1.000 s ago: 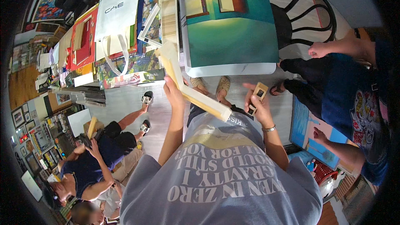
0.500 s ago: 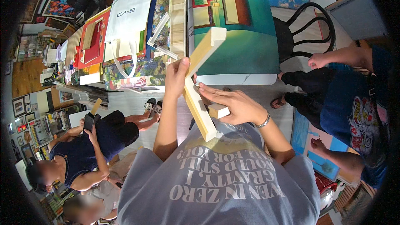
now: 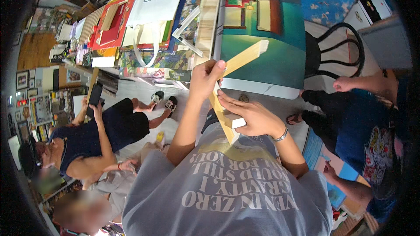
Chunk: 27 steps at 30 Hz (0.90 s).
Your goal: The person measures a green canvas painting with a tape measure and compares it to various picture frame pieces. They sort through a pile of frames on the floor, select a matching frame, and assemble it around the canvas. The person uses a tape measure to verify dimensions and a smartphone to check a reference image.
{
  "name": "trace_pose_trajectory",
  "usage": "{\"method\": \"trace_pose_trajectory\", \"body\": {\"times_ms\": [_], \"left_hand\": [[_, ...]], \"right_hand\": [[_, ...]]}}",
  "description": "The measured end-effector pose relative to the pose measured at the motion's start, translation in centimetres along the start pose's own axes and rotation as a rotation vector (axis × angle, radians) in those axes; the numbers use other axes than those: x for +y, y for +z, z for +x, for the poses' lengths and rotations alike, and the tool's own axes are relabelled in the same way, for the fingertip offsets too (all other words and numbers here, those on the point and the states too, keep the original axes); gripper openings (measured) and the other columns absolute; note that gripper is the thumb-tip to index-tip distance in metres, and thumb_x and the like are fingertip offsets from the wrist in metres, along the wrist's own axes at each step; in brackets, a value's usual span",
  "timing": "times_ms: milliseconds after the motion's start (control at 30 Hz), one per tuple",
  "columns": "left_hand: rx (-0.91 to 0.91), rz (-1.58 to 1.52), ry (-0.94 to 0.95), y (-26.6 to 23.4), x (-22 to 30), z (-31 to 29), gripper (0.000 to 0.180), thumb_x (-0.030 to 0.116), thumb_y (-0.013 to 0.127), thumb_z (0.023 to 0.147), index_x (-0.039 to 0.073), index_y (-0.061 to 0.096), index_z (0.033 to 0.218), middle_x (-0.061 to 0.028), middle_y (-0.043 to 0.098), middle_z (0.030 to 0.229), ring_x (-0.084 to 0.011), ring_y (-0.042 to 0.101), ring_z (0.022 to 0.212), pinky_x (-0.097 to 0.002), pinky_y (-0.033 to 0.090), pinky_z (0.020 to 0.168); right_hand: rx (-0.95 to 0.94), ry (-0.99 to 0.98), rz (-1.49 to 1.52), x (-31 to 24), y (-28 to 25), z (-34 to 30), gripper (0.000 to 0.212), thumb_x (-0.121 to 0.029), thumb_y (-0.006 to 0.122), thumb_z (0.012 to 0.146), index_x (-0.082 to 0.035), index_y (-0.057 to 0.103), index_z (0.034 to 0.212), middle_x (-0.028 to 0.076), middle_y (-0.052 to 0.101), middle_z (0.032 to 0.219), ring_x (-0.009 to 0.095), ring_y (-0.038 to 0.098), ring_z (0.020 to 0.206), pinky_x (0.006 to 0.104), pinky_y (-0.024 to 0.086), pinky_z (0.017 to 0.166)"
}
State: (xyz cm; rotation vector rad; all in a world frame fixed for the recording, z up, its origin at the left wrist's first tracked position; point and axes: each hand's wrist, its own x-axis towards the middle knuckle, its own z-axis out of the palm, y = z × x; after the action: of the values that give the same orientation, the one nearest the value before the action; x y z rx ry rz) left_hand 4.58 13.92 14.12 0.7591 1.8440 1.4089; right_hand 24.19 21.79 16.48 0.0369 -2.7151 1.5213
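Wooden corner (image 3: 242, 60), block (image 3: 236, 123) in hands (image 3: 204, 81), white bag (image 3: 157, 2), contents hidden

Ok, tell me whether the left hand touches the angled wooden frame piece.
Touching: the head view shows the left hand gripping the angled wooden frame piece near its bend, its thumb lying against the wood.

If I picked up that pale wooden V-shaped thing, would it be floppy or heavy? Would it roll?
The pale wooden V-shaped piece is probably stiff, because its two arms look straight. It's likely fairly light, since those arms are slim. It probably wouldn't roll, as its sides look flat and its arms point different ways.
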Motion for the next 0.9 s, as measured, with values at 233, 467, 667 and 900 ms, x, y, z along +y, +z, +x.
{"method": "trace_pose_trajectory", "body": {"times_ms": [233,467,667,900], "left_hand": [[0.214,-0.148,-0.01,-0.7,-0.6,-0.5,0.049,0.043,0.058,0.094,-0.003,0.065,0.082,-0.0047,0.06,0.062,-0.0106,0.057,0.053,-0.0254,0.044,0.05],[0.41,-0.298,-0.044,-1.7,-0.5,-0.2,0.046,0.04,0.057,0.096,-0.003,0.066,0.086,-0.0025,0.059,0.064,-0.0095,0.055,0.052,-0.0248,0.043,0.048],[0.44,-0.434,-0.062,-0.8,-0.9,-0.2,0.047,0.043,0.059,0.095,-0.002,0.064,0.081,-0.0023,0.057,0.063,-0.0089,0.054,0.051,-0.0248,0.044,0.047],[0.438,-0.529,-0.108,3.2,-2.2,-0.9,0.048,0.046,0.056,0.096,0.001,0.06,0.08,-0.0013,0.054,0.065,-0.0082,0.053,0.056,-0.0252,0.044,0.049]], "right_hand": [[-0.149,0.021,0.049,-0.6,-1.4,-1.3,0.092,-0.013,0.065,0.068,-0.013,0.026,0.151,0.005,0.022,0.158,0.03,0.054,0.12,0.0393,0.053,0.085],[-0.09,0.054,0.031,-1.6,-1.8,-3.2,0.088,-0.023,0.076,0.07,-0.016,0.036,0.148,0.007,0.034,0.153,0.032,0.054,0.12,0.0388,0.051,0.091],[0.027,0.135,0.061,-1.7,-0.7,-5.0,0.081,-0.015,0.081,0.068,-0.006,0.046,0.141,0.015,0.042,0.147,0.033,0.049,0.128,0.0384,0.045,0.102],[0.284,0.157,-0.027,0.6,-0.1,-8.3,0.063,-0.012,0.081,0.069,-0.001,0.058,0.127,0.02,0.051,0.139,0.033,0.056,0.123,0.0396,0.047,0.1]]}}
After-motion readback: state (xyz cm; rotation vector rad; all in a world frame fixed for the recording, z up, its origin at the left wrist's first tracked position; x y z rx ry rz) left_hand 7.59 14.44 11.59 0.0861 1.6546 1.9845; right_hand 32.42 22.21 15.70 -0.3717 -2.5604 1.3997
